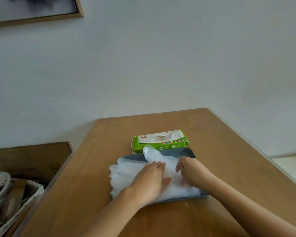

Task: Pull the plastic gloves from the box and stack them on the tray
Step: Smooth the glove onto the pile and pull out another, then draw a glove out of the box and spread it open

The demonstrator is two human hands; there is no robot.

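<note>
A green and white glove box [161,140] lies on the wooden table just behind a grey-blue tray [181,152]. A heap of clear plastic gloves [126,171] covers most of the tray and spills over its left edge. One glove's end [149,152] sticks up toward the box. My left hand [151,178] lies flat on the heap with straight fingers. My right hand [190,171] rests on the gloves at the tray's right side, fingers curled down into the plastic.
The wooden table [220,142] stands against a pale wall. To the left, lower down, sit a white basket of clutter [15,199] and a brown board [32,156]. A white surface [290,166] shows at the right edge.
</note>
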